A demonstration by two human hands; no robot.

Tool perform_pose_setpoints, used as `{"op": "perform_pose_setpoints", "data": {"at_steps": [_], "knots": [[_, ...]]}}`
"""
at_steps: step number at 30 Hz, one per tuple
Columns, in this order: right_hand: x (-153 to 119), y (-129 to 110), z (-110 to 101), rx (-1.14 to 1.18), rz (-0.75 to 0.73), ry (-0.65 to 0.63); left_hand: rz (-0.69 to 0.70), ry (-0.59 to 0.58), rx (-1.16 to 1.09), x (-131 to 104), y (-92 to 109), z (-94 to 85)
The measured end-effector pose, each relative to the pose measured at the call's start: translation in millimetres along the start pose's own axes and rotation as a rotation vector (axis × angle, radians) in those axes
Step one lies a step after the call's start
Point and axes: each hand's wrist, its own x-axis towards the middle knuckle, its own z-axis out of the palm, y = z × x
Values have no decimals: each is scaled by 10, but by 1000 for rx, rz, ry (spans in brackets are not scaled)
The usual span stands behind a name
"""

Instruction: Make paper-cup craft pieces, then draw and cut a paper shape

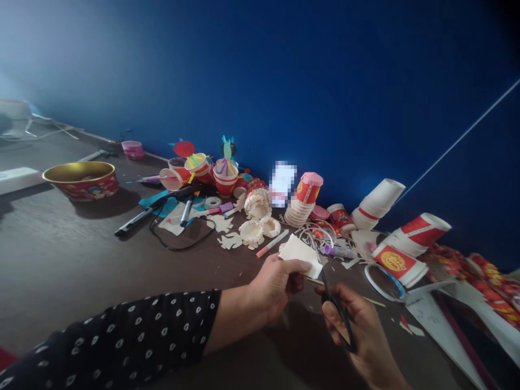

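Observation:
My left hand (pixel 280 284) pinches a white piece of paper (pixel 299 253) between thumb and fingers, holding it above the dark table. My right hand (pixel 357 325) grips a pair of black-handled scissors (pixel 343 317), with fingers wrapped round the handles. The scissor blades point up and away, along the right edge of the paper; whether they are cutting it at this instant I cannot tell. A marker with an orange end (pixel 273 243) lies just beyond my left hand. Paper scraps (pixel 229 240) are scattered past it.
A red bowl with a gold inside (pixel 81 181) stands at the left. Paper cups (pixel 226 177) holding paper figures stand by the blue wall. Stacked cups (pixel 299 208), tilted cups (pixel 406 244) and a tape ring (pixel 385 283) are on the right. A cable (pixel 182 249) loops across the table.

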Motion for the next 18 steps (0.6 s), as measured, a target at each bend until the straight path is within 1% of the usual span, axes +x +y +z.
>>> {"op": "perform_pose_setpoints", "data": {"at_steps": [3,7,13,18], "knots": [[-23,-8,12,9,5,5,10,8,0,2,4,-3],[-48,5,16,9,-34,40,20,8,9,-6,15,4],[-23,27,-2,6,-30,6,36,-3,18,5,2,2],[-32,10,6,26,-11,15,49,-2,18,9,6,-2]]}}
